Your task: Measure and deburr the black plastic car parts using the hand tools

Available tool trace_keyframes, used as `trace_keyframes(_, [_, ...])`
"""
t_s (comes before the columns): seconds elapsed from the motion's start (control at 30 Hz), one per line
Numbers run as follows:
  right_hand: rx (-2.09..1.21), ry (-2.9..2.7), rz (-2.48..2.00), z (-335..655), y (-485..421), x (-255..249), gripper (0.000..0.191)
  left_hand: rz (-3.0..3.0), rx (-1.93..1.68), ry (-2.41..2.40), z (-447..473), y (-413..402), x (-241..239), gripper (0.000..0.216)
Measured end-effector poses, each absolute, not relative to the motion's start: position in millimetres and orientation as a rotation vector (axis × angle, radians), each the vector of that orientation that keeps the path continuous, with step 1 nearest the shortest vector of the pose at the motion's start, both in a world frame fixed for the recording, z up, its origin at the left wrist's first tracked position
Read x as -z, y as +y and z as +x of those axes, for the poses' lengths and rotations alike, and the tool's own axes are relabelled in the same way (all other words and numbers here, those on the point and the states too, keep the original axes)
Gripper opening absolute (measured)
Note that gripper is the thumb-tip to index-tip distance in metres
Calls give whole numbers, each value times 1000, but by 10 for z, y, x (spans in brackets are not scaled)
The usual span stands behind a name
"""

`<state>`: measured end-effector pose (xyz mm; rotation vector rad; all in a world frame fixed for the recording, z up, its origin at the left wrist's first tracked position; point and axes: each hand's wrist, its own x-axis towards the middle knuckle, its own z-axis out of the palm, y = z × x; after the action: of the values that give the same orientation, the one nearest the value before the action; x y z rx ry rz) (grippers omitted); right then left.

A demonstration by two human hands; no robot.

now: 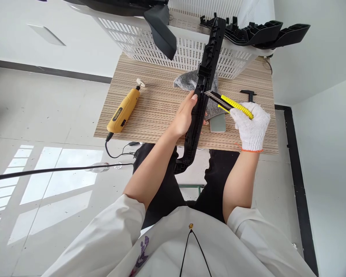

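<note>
A long black plastic trim part [202,88] slants over the small table, its lower end past the front edge above my lap. Bare, my left hand [186,113] is wrapped round the part at its middle, with some fingertips showing on the far side. My right hand [251,122], in a white knit glove with an orange cuff, is closed round a yellow utility knife [236,105]. The knife's blade is out and its tip is at the part's right edge, just above my left fingers; whether it touches cannot be made out. Behind the part lies a grey cloth [190,80].
A yellow corded rotary tool [123,110] lies on the left of the striped tabletop [152,107]. Black calipers [249,94] and a grey-green block [218,123] are on the right. At the back, a white slatted basket [187,48] carries more black parts [256,34].
</note>
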<state>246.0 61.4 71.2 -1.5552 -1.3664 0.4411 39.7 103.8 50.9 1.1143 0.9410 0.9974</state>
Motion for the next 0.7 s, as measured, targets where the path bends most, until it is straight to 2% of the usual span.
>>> trace_keyframes(0.13, [-537, -1402, -1535, 2454, 612, -717, 16, 1102, -995, 923, 401, 1033, -513, 54])
trace_keyframes(0.33, [-438, -1378, -1551, 2443, 626, -718, 14, 1131, -990, 943, 407, 1029, -523, 52])
trace_keyframes(0.7, [-492, -1348, -1543, 2445, 619, -725, 19, 1128, -992, 918, 402, 1033, -498, 53])
